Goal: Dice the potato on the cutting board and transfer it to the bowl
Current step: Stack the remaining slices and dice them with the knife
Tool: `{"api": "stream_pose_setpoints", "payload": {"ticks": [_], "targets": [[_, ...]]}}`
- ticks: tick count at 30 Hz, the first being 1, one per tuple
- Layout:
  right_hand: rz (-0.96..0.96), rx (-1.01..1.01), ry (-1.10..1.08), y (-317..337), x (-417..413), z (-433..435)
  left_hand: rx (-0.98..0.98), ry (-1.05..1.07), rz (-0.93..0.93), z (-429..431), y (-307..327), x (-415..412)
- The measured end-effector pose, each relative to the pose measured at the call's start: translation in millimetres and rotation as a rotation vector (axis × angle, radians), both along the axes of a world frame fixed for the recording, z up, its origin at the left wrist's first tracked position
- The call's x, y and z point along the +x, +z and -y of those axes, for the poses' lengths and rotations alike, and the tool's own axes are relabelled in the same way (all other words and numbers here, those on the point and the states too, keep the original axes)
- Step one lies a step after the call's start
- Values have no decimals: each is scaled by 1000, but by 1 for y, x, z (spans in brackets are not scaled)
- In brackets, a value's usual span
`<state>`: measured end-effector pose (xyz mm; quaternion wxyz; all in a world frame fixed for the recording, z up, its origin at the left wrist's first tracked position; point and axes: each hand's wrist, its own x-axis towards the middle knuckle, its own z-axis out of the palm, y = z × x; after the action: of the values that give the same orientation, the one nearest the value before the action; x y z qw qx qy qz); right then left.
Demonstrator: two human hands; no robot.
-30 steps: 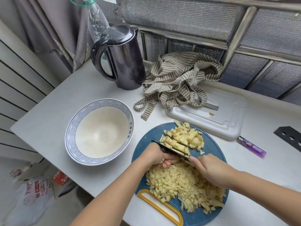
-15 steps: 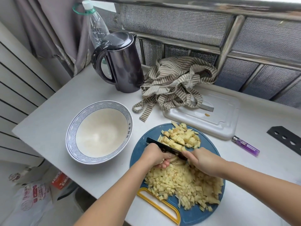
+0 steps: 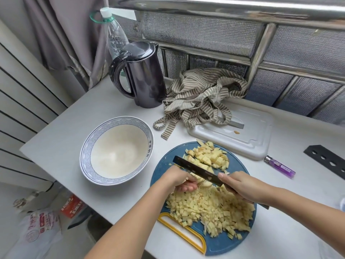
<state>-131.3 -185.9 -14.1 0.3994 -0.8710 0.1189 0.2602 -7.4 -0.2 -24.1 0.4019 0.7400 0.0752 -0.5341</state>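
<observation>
At the centre of the blue cutting board (image 3: 162, 171), the left hand (image 3: 176, 179) rests knuckles-up. Its fingers curl down onto the last potato slices (image 3: 202, 181) and pin them to the board right beside the blade. The right hand (image 3: 240, 187) is wrapped round the handle of the knife (image 3: 196, 170), with one fingertip laid forward on the top of the blade. The dark blade lies slantwise across the board. Whether its edge touches the slices or hangs just above them cannot be told.

On the near side of the blade, a wide heap of diced potato (image 3: 211, 212) covers the board almost to its yellow handle slot. Beyond the blade lies a smaller heap of coarse pieces (image 3: 209, 157), visibly larger than the finished dice. The bowl (image 3: 115, 121) stands on the bench (image 3: 61, 143) just left of the board, not touching it, and holds no potato.

Step in hand: dicing, judged to be well advanced. Transfer is not yet begun.

Next move, as judged:
- Bring the blade straight down through the pinned slices, keeping the curled fingertips tucked behind the knuckles.
- Draw the coarse pieces under the blade and cut them to match the dice.
- Lift or tilt the board over the bowl only when the pieces are uniform.

Further out on the bench stand a dark kettle (image 3: 143, 79), a striped cloth (image 3: 201, 96) lying partly over a white tray (image 3: 242, 139), and a purple lighter (image 3: 280, 166).
</observation>
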Motion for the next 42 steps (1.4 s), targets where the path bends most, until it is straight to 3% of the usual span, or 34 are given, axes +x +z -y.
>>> {"api": "stream_pose_setpoints", "payload": {"ticks": [13, 37, 42], "targets": [[-28, -25, 50, 4, 0, 0, -6, -2, 34, 3, 0, -2], [79, -309, 267, -19, 18, -11, 13, 142, 7, 1, -14, -9], [55, -256, 251, -18, 27, -13, 22, 124, 25, 2, -11, -11]]}}
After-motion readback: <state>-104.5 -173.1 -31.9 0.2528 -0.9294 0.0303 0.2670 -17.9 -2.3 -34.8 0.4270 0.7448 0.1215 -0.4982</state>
